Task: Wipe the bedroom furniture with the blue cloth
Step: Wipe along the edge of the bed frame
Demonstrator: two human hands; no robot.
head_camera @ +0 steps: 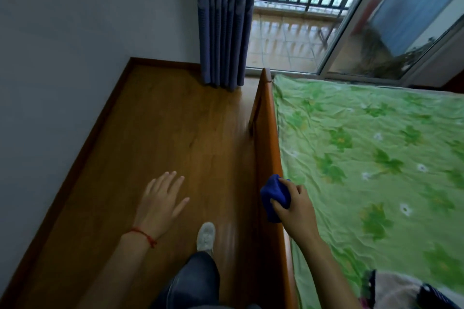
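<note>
My right hand (295, 204) grips a bunched blue cloth (272, 195) and presses it on the top edge of the orange-brown wooden bed board (267, 133), which runs away from me toward the window. My left hand (160, 199) hangs over the floor to the left of the board, fingers spread, holding nothing, with a red string at the wrist. The cloth drapes partly down the board's outer face.
A green flowered sheet (371, 153) covers the bed to the right. Wooden floor (155, 133) lies between the board and the grey wall (62, 57). A dark blue curtain (223, 22) hangs by the open balcony door. Folded clothes (401, 291) lie at the bed's near corner. My shoe (206, 236) is on the floor.
</note>
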